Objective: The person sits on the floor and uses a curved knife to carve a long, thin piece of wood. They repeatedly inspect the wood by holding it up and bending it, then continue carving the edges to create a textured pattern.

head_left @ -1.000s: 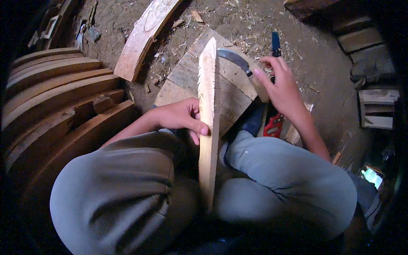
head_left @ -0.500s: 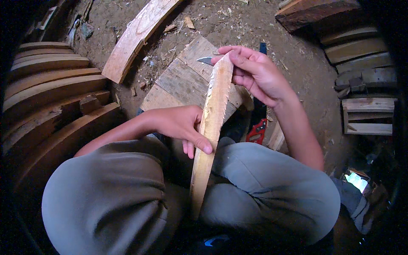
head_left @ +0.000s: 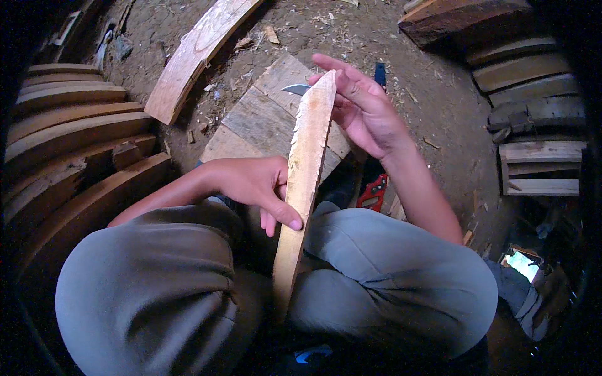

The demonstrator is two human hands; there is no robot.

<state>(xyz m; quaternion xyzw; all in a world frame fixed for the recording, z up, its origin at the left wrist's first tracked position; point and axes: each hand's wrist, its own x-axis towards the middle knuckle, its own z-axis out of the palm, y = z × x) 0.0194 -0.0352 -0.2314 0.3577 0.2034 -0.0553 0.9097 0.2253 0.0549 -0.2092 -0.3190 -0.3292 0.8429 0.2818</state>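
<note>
My left hand grips the long pale wooden slat at its middle, standing it between my knees. My right hand cups the slat's top, fingers loosely spread, a grey metal blade poking out behind it. A weathered plank board lies on the dirt floor beneath.

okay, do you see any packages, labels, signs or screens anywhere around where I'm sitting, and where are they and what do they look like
None can be made out: no package, label, sign or screen shows.
What is in view is bare wood and tools: the long wooden slat held by the left hand and touched near its tip by the right hand, a knife blade behind the slat, curved planks stacked on the left, and a red tool on the ground.
</note>
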